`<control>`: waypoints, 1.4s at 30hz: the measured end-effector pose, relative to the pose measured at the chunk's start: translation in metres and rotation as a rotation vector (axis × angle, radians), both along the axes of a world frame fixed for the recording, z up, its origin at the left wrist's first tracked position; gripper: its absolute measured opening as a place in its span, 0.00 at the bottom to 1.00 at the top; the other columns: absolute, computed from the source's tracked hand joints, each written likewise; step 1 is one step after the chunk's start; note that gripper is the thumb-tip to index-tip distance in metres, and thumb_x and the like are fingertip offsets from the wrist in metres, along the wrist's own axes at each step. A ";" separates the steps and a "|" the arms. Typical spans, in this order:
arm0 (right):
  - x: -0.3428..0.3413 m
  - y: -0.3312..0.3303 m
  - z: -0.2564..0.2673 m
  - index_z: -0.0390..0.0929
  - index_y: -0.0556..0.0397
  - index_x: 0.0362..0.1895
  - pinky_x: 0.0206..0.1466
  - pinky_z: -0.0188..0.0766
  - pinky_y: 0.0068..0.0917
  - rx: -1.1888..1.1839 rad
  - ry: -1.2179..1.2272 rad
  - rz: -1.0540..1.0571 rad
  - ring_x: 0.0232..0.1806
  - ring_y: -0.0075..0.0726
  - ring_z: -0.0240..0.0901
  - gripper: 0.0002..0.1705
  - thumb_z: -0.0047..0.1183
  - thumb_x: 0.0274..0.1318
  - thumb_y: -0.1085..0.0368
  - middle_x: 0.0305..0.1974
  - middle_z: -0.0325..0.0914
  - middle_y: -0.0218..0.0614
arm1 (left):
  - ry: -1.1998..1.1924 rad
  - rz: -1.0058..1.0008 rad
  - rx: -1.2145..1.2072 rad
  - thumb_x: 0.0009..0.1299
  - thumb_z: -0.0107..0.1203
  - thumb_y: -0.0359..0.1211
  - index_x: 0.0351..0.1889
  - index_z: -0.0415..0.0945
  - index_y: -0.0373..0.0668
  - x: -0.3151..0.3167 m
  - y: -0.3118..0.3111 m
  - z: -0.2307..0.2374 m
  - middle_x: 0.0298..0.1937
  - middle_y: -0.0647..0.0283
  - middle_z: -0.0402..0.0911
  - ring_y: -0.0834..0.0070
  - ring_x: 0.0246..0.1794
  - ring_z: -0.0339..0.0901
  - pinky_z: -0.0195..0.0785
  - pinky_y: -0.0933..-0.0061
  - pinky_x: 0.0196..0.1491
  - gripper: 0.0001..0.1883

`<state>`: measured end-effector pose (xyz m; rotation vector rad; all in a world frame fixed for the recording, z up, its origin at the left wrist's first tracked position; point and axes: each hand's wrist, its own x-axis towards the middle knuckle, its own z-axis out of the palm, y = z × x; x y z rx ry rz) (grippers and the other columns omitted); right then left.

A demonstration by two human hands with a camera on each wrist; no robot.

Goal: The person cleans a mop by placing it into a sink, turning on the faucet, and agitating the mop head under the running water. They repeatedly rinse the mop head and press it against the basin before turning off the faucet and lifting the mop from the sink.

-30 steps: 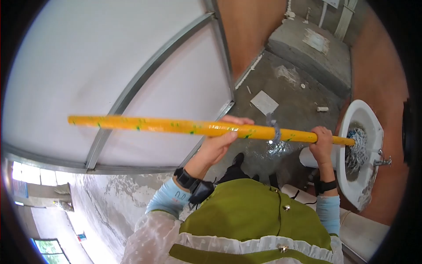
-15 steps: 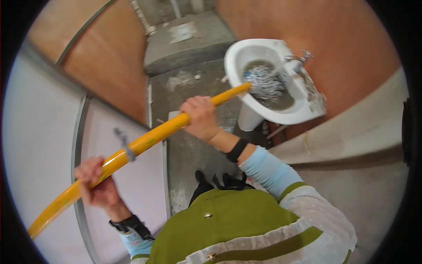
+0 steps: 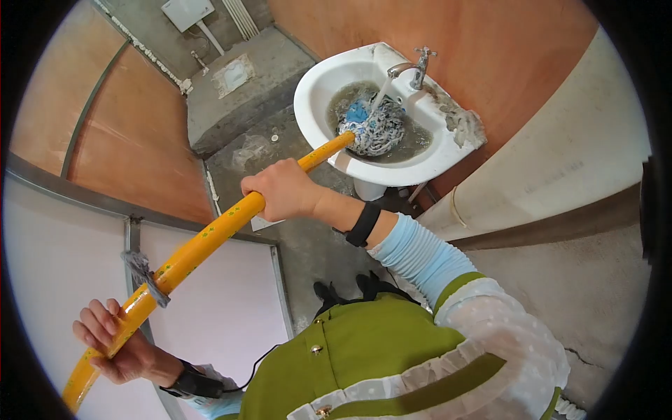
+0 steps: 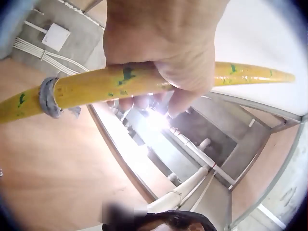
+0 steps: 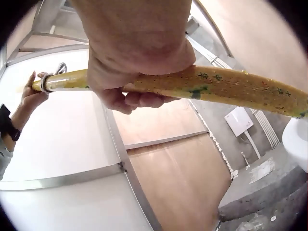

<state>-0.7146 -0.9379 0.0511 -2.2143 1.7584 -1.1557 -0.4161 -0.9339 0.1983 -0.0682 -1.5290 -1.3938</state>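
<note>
The left hand [image 3: 119,343] has its fingers curled round a long, round yellow mop pole with green marks [image 3: 210,240]; a grey, cloth-like tie [image 3: 147,278] sits just beyond that grip. Farther along, the right hand [image 3: 285,189] is closed round the same pole. Past it, the mop head of grey-white strands [image 3: 385,131] lies in a white basin [image 3: 311,105], under water from a chrome tap [image 3: 420,70]. The pole looks stiff and smooth — likely slippery if wet — the soaked strands soft and heavy, so two well-spaced holds on the pole should suit.
</note>
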 end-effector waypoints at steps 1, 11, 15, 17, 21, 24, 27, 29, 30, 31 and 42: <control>0.002 -0.001 -0.005 0.71 0.43 0.22 0.26 0.65 0.34 -0.049 -0.021 -0.023 0.22 0.41 0.71 0.08 0.53 0.29 0.62 0.17 0.72 0.32 | 0.038 0.190 0.087 0.55 0.57 0.41 0.27 0.63 0.48 -0.009 0.009 -0.004 0.23 0.67 0.63 0.79 0.29 0.62 0.53 0.68 0.47 0.13; 0.008 0.000 -0.023 0.67 0.46 0.19 0.24 0.60 0.29 -0.398 -0.071 -0.079 0.20 0.36 0.68 0.10 0.54 0.26 0.66 0.16 0.68 0.30 | 0.144 0.699 0.250 0.58 0.55 0.41 0.41 0.63 0.43 -0.021 0.043 -0.034 0.34 0.63 0.63 0.68 0.43 0.61 0.50 0.65 0.58 0.19; 0.007 0.001 -0.026 0.67 0.46 0.19 0.24 0.60 0.29 -0.386 -0.063 -0.070 0.20 0.36 0.68 0.09 0.54 0.26 0.66 0.16 0.68 0.30 | 0.137 0.750 0.232 0.59 0.53 0.40 0.40 0.63 0.45 -0.024 0.052 -0.036 0.34 0.64 0.63 0.68 0.43 0.62 0.50 0.64 0.58 0.16; 0.005 0.003 -0.026 0.67 0.46 0.19 0.24 0.60 0.29 -0.395 -0.073 -0.048 0.20 0.36 0.67 0.10 0.55 0.26 0.66 0.16 0.68 0.30 | 0.103 0.752 0.209 0.59 0.52 0.39 0.39 0.64 0.46 -0.025 0.055 -0.037 0.34 0.64 0.64 0.69 0.44 0.62 0.51 0.64 0.57 0.14; 0.002 0.007 -0.026 0.67 0.46 0.20 0.24 0.60 0.28 -0.371 -0.059 -0.022 0.20 0.36 0.67 0.12 0.56 0.23 0.66 0.16 0.67 0.30 | 0.074 0.744 0.196 0.61 0.51 0.38 0.38 0.64 0.47 -0.026 0.060 -0.038 0.31 0.65 0.65 0.69 0.43 0.62 0.51 0.64 0.57 0.11; 0.002 0.011 -0.025 0.67 0.46 0.19 0.24 0.59 0.28 -0.390 -0.082 -0.031 0.20 0.36 0.67 0.11 0.55 0.24 0.65 0.16 0.67 0.30 | 0.098 0.657 0.211 0.60 0.52 0.37 0.33 0.64 0.47 -0.033 0.064 -0.033 0.28 0.66 0.64 0.71 0.40 0.63 0.49 0.65 0.56 0.09; 0.004 0.015 -0.013 0.67 0.46 0.19 0.24 0.59 0.28 -0.426 -0.097 -0.055 0.20 0.36 0.67 0.10 0.54 0.25 0.66 0.16 0.67 0.30 | 0.060 0.281 0.216 0.60 0.52 0.33 0.27 0.66 0.46 -0.021 0.055 -0.024 0.26 0.65 0.65 0.72 0.37 0.62 0.46 0.63 0.58 0.06; 0.005 0.021 0.006 0.67 0.46 0.18 0.23 0.58 0.27 -0.456 -0.102 -0.071 0.20 0.36 0.66 0.09 0.54 0.26 0.67 0.15 0.67 0.29 | 0.040 0.232 0.106 0.57 0.55 0.35 0.23 0.65 0.46 -0.010 0.052 0.007 0.21 0.69 0.62 0.76 0.33 0.64 0.50 0.68 0.53 0.09; 0.008 0.027 0.019 0.68 0.46 0.19 0.24 0.58 0.27 -0.542 -0.132 -0.111 0.20 0.36 0.66 0.09 0.54 0.26 0.68 0.16 0.66 0.29 | 0.017 0.196 0.012 0.55 0.58 0.37 0.19 0.64 0.47 -0.008 0.053 0.023 0.15 0.72 0.60 0.80 0.30 0.66 0.54 0.73 0.48 0.13; 0.010 0.036 0.032 0.68 0.47 0.19 0.24 0.58 0.27 -0.620 -0.168 -0.149 0.20 0.36 0.65 0.10 0.55 0.25 0.68 0.17 0.66 0.29 | 0.086 -0.001 -0.098 0.55 0.58 0.36 0.17 0.64 0.48 -0.015 0.058 0.040 0.18 0.69 0.63 0.79 0.25 0.64 0.55 0.74 0.46 0.12; -0.050 0.040 -0.023 0.70 0.44 0.23 0.35 0.66 0.34 -0.086 -0.142 -0.029 0.31 0.39 0.70 0.12 0.56 0.26 0.63 0.23 0.71 0.33 | -0.023 0.287 -0.006 0.56 0.54 0.41 0.22 0.62 0.48 -0.107 0.056 -0.020 0.13 0.73 0.57 0.80 0.21 0.60 0.54 0.75 0.35 0.13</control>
